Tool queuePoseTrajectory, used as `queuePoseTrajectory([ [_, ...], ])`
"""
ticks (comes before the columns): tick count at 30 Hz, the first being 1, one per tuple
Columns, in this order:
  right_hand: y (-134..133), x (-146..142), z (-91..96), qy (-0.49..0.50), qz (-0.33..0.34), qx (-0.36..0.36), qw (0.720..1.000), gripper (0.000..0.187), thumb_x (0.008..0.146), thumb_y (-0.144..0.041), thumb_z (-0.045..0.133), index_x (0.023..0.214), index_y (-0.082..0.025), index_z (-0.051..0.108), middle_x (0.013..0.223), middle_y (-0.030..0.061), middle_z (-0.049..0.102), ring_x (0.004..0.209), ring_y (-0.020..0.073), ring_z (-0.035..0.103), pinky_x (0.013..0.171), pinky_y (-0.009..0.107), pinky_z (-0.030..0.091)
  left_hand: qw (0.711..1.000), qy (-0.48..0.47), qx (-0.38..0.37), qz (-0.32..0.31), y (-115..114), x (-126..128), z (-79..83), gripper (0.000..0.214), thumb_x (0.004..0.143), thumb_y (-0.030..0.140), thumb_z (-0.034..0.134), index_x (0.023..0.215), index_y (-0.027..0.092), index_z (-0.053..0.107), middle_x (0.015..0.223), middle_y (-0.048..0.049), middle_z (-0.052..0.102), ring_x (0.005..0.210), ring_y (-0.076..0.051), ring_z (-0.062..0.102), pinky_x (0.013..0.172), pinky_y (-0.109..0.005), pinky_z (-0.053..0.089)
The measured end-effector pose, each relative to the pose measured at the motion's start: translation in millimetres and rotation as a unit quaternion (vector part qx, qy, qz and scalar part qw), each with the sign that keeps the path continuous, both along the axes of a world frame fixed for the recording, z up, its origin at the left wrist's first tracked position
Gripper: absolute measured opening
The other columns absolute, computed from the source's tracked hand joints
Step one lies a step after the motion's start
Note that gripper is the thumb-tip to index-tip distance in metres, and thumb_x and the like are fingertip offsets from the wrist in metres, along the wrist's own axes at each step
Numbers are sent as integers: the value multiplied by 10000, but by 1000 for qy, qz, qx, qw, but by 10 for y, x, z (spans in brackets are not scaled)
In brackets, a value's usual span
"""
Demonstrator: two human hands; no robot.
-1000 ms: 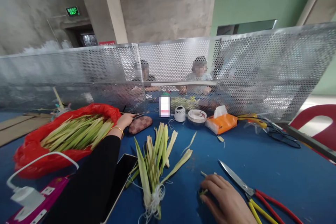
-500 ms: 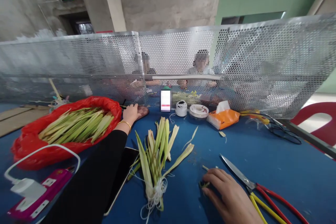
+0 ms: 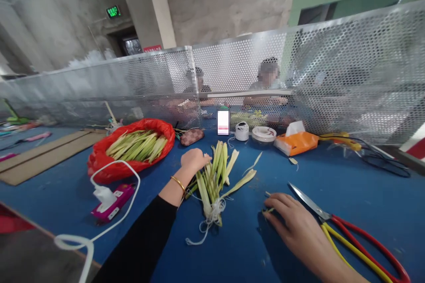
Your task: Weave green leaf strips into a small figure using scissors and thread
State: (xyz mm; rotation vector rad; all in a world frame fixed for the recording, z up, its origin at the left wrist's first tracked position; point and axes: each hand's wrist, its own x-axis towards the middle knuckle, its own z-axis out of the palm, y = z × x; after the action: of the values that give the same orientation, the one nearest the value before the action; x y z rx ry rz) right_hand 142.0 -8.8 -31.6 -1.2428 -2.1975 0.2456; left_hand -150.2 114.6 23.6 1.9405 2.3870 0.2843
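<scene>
My left hand [image 3: 194,159] is curled into a loose fist just above the left edge of a bundle of green leaf strips [image 3: 215,176], tied at its base with white string, lying on the blue table [image 3: 348,181]. Whether the fist holds anything is hidden. My right hand [image 3: 294,223] lies flat on the table, fingers stretched, its fingertips resting on a small green leaf scrap [image 3: 268,210]. Large scissors [image 3: 335,223] with red and yellow handles lie right beside that hand.
A red bag of leaf strips [image 3: 133,147] sits at the left, with a checkered pouch [image 3: 191,136] behind it. A string spool [image 3: 242,131], white roll [image 3: 264,133] and orange tissue pack [image 3: 295,142] line the perforated metal screen [image 3: 332,75]. A pink power strip with charger [image 3: 111,198] lies front left. People sit behind the screen.
My left hand has drawn back from the checkered pouch to the leaf bundle and closed. The view has swung left. The right hand stays on the scrap.
</scene>
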Motion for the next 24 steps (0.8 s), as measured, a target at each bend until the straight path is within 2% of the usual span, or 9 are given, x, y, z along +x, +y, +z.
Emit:
queuePoseTrajectory([
  [4,-5,0,0,6,2,5,1000,155,890,-281,527,935,-227,665,984,78,677,932,233,631,831,376,507,998,-64,-21,6,-61,14,-157,231,723,383,631,588,202,682,718,-84,715,745,-229,677,613,-261,449],
  [6,-6,5,6,3,0,4,1000,154,891,-275,526,937,-220,663,992,82,673,931,237,626,830,384,504,995,-99,-12,13,-31,-6,-189,206,781,346,598,686,195,702,736,-63,712,739,-200,672,624,-248,459],
  [8,-8,7,15,1,1,2,1000,157,894,-268,520,938,-214,661,991,83,670,932,237,624,832,384,502,991,-132,2,22,20,-36,-189,234,868,344,536,867,174,697,835,-55,707,769,-175,663,678,-257,488],
  [11,-13,3,25,-1,5,-1,1000,156,896,-267,520,940,-214,660,985,81,667,935,234,623,830,378,502,986,-166,11,29,130,-59,-147,303,914,361,530,1122,152,598,1078,-75,640,904,-184,632,790,-361,529],
  [14,-14,0,22,-9,8,-9,1000,151,897,-261,523,939,-215,660,978,78,667,926,233,623,823,381,505,984,-172,20,35,276,-30,-58,344,906,346,553,1200,168,554,1200,-94,580,1002,-211,600,841,-418,523],
  [17,-8,7,15,-15,4,-6,1000,152,897,-268,526,940,-213,661,991,79,668,937,234,624,835,385,506,988,-150,34,24,369,24,92,310,932,355,476,1128,161,616,1015,-90,678,862,-171,657,745,-293,526],
  [19,-1,14,10,-14,-1,4,1000,156,895,-279,528,939,-216,664,1001,78,669,940,232,628,832,376,510,993,-113,35,7,318,49,213,268,864,372,562,997,172,680,909,-87,710,843,-197,673,707,-273,507],
  [22,4,15,-1,-12,-6,16,1000,158,896,-279,526,938,-219,666,1001,76,673,943,231,633,827,366,516,999,-39,25,-20,0,73,346,184,742,358,674,704,180,697,888,-118,720,945,-271,654,757,-310,472],
  [24,1,10,-11,-13,-3,19,1000,157,894,-278,530,943,-220,668,1004,77,673,957,236,631,840,373,514,999,-12,-1,-46,-338,103,352,262,717,429,676,597,197,664,793,-103,717,870,-267,662,725,-311,460],
])
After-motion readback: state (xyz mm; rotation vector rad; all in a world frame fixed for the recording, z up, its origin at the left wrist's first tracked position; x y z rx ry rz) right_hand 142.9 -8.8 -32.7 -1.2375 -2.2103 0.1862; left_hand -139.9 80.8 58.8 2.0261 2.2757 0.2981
